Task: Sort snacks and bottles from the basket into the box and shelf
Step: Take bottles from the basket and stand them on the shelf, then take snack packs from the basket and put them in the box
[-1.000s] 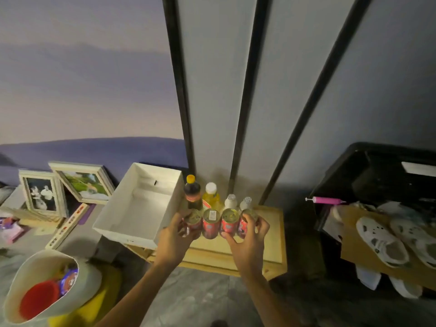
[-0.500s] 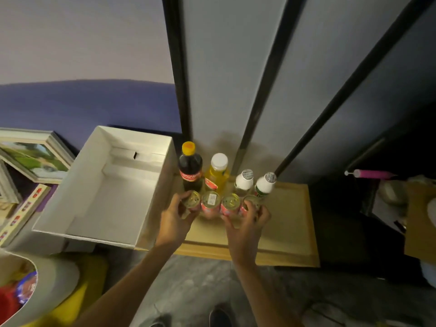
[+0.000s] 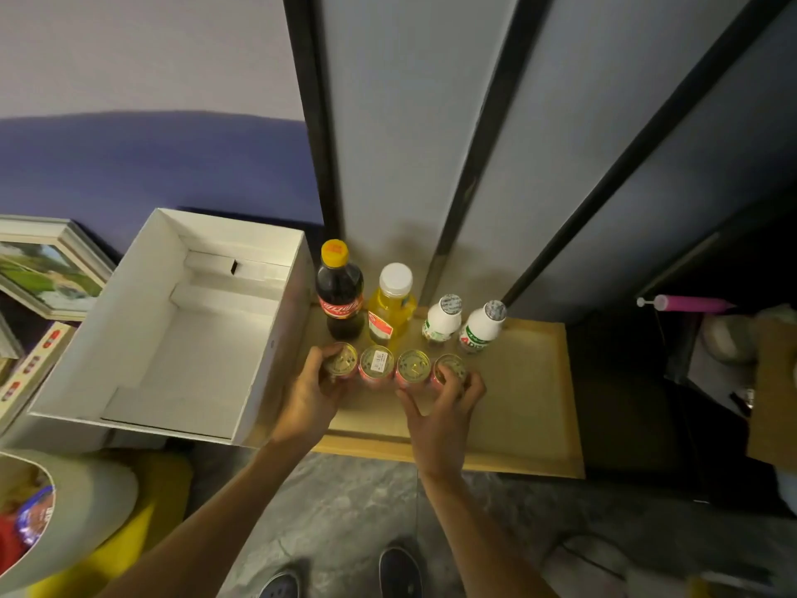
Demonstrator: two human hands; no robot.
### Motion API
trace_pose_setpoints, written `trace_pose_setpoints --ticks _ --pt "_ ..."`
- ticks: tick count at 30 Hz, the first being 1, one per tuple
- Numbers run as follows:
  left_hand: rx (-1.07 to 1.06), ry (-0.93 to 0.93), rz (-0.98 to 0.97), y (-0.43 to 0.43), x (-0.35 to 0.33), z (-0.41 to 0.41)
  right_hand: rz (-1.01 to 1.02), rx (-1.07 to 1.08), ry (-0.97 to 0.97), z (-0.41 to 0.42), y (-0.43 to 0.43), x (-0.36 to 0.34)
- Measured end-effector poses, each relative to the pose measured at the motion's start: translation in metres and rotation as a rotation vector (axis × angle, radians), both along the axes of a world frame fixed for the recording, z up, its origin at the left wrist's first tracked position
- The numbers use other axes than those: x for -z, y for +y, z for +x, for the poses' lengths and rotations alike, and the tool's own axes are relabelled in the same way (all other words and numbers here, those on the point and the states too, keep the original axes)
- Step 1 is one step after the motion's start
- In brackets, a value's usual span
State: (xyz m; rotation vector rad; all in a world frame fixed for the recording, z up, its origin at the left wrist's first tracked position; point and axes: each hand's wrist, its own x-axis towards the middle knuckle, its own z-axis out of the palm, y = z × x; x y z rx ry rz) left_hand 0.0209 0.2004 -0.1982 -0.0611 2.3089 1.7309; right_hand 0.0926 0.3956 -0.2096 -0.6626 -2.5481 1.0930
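Several small red cans with gold lids stand in a row on the low wooden shelf (image 3: pixel 530 407). My left hand (image 3: pixel 308 394) grips the leftmost can (image 3: pixel 340 360). My right hand (image 3: pixel 444 405) grips the rightmost can (image 3: pixel 450 368). Two more cans (image 3: pixel 376 363) stand between them. Behind the row are a dark cola bottle (image 3: pixel 339 291), a yellow juice bottle (image 3: pixel 391 306) and two small white bottles (image 3: pixel 442 317). An empty white box (image 3: pixel 172 334) sits left of the shelf. The white basket (image 3: pixel 73 502) with snacks is at the lower left.
Framed pictures (image 3: pixel 47 269) lean against the blue wall at the left. A pink tube (image 3: pixel 685 303) and a dark bin lie at the right. Grey wall panels with black strips rise behind the shelf. My shoes (image 3: pixel 399 571) stand on the grey floor below.
The view has tilted down and moved closer to the shelf. Both hands stay on the end cans of the row, which has come down onto the shelf.
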Motion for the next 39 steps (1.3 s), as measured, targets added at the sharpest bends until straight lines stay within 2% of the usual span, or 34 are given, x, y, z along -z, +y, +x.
trace_pose_setpoints --ticks 2,6,11,17,21,27,31,36,39 --pt "0.029 0.035 -0.080 0.001 -0.011 0.001 0.025 -0.028 -0.072 0.003 0.003 -0.005" --pt "0.098 0.284 -0.405 0.001 -0.045 0.000 0.093 -0.097 -0.176 0.013 0.011 -0.031" --pt "0.157 0.372 -0.459 -0.003 -0.118 0.005 0.144 -0.125 -0.171 0.029 0.029 -0.103" --pt "0.391 0.315 -0.543 -0.003 -0.218 0.025 0.205 -0.103 -0.234 0.055 0.045 -0.210" --pt "0.437 0.295 -0.492 0.000 -0.281 0.049 0.166 0.031 -0.270 0.096 0.046 -0.270" --pt "0.485 0.403 -0.519 0.028 -0.344 0.085 0.111 0.320 -0.204 0.186 0.063 -0.332" --pt "0.584 0.326 -0.469 0.058 -0.369 0.112 0.118 0.516 -0.176 0.260 0.073 -0.358" --pt "0.731 0.518 -0.424 0.112 -0.378 0.164 0.197 0.743 -0.121 0.360 0.084 -0.382" --pt "0.821 0.585 -0.383 0.148 -0.391 0.216 0.161 0.851 -0.123 0.418 0.087 -0.388"
